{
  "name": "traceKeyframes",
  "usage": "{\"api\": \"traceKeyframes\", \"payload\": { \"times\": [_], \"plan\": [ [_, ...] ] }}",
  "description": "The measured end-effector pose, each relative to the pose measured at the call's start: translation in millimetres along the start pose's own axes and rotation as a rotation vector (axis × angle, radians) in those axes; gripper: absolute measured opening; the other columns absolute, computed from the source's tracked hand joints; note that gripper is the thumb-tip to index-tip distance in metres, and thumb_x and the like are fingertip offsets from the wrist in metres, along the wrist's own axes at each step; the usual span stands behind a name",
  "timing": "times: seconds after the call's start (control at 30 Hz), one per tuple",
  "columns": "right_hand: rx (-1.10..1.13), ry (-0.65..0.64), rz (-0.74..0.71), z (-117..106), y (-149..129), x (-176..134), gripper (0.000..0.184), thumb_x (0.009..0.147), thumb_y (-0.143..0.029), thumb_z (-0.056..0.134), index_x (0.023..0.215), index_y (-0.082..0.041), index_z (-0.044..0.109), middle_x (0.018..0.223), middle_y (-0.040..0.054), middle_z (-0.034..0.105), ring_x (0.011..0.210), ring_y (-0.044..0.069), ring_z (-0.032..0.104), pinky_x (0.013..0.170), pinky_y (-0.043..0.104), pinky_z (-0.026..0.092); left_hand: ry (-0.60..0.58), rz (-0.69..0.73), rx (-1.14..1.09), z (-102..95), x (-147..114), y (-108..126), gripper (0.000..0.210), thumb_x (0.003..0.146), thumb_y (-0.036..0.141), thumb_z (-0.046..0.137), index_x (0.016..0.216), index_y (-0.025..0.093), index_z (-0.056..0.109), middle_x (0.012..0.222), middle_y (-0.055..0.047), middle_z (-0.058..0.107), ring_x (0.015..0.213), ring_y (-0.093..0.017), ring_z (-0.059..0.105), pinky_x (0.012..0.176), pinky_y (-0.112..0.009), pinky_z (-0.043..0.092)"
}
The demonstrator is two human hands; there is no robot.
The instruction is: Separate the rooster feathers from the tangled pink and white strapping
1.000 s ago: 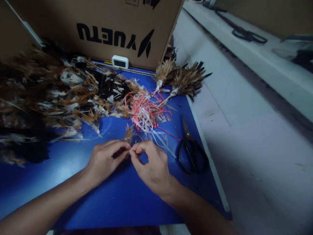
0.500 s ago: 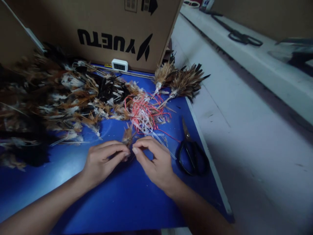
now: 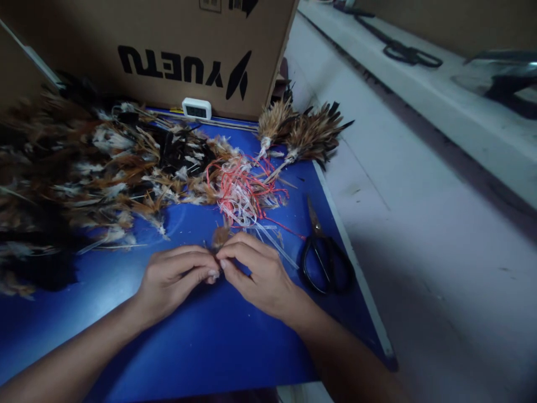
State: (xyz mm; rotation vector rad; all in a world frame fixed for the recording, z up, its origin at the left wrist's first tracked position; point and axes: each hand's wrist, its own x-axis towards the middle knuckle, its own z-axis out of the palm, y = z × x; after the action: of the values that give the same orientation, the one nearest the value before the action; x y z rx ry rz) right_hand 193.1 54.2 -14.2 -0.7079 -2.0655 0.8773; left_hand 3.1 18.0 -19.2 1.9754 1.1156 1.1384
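My left hand (image 3: 176, 280) is closed in a pinch over the blue table (image 3: 201, 347). A small brown feather tuft (image 3: 220, 236) rises just beyond its fingertips and appears held there. My right hand (image 3: 258, 277) also pinches, its thumb and forefinger meeting the left fingertips; what lies between them is too small to make out. Right beyond the hands is a tangle of pink and white string (image 3: 241, 196). Black-handled scissors (image 3: 327, 257) lie to the right of my right hand, blades pointing away.
Loose brown, black and white feathers (image 3: 113, 179) are heaped at the left and back. Two tied feather bunches (image 3: 310, 134) rest at the back right. A cardboard box (image 3: 176, 28) stands behind a small white digital display (image 3: 197, 108). The wall (image 3: 403, 224) borders the table's right edge.
My right hand has come in to the left, so its fingertips now meet those of my left hand. The whole view has shifted slightly.
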Motion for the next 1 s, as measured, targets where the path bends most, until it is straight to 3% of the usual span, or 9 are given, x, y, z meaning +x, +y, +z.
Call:
{"api": "traceKeyframes", "payload": {
  "times": [0.13, 0.3, 0.47, 0.7, 1.0],
  "plan": [
    [-0.089, 0.054, -0.063, 3, 0, 0, 0.013, 0.088, -0.011, 0.049, 0.085, -0.017, 0.060, 0.082, 0.0043, 0.062, 0.079, 0.014, 0.059, 0.075, 0.028, 0.051, 0.018, -0.067, -0.059, 0.8, 1, 1, 0.013, 0.082, 0.008, 0.063, 0.082, 0.019, 0.070, 0.069, 0.001, 0.069, 0.061, -0.010, 0.064, 0.060, -0.020, 0.051],
    [-0.227, 0.095, -0.115, 6, -2, -1, 0.014, 0.088, -0.010, 0.049, 0.081, -0.017, 0.058, 0.078, 0.0043, 0.062, 0.075, 0.015, 0.058, 0.070, 0.029, 0.050, 0.079, -0.306, -0.215, 3.6, -1, 2, 0.007, 0.082, 0.014, 0.064, 0.080, 0.019, 0.068, 0.067, 0.001, 0.068, 0.058, -0.011, 0.063, 0.057, -0.020, 0.051],
    [-0.368, 0.119, -0.200, 9, 1, -3, 0.013, 0.087, -0.011, 0.051, 0.079, -0.018, 0.058, 0.075, 0.0040, 0.063, 0.072, 0.015, 0.058, 0.069, 0.030, 0.049, 0.113, -0.432, -0.378, 5.8, -1, 2, 0.004, 0.081, 0.017, 0.067, 0.077, 0.018, 0.065, 0.067, 0.001, 0.068, 0.060, -0.011, 0.063, 0.058, -0.020, 0.052],
    [-0.580, 0.120, -0.373, 10, 6, -7, 0.009, 0.086, -0.013, 0.055, 0.080, -0.015, 0.061, 0.072, 0.0045, 0.063, 0.071, 0.017, 0.057, 0.066, 0.033, 0.048, 0.082, -0.546, -0.511, 4.9, -2, -2, 0.008, 0.080, 0.021, 0.069, 0.075, 0.017, 0.065, 0.064, 0.000, 0.068, 0.060, -0.011, 0.062, 0.059, -0.021, 0.051],
    [-0.694, 0.140, -0.563, 7, 3, -2, 0.011, 0.081, -0.010, 0.064, 0.071, -0.013, 0.063, 0.072, 0.0065, 0.066, 0.068, 0.019, 0.059, 0.059, 0.034, 0.047, 0.074, -0.622, -0.641, 5.0, 2, -1, 0.010, 0.079, 0.020, 0.071, 0.071, 0.016, 0.065, 0.062, 0.001, 0.067, 0.060, -0.009, 0.060, 0.059, -0.018, 0.048]
  ]
}}
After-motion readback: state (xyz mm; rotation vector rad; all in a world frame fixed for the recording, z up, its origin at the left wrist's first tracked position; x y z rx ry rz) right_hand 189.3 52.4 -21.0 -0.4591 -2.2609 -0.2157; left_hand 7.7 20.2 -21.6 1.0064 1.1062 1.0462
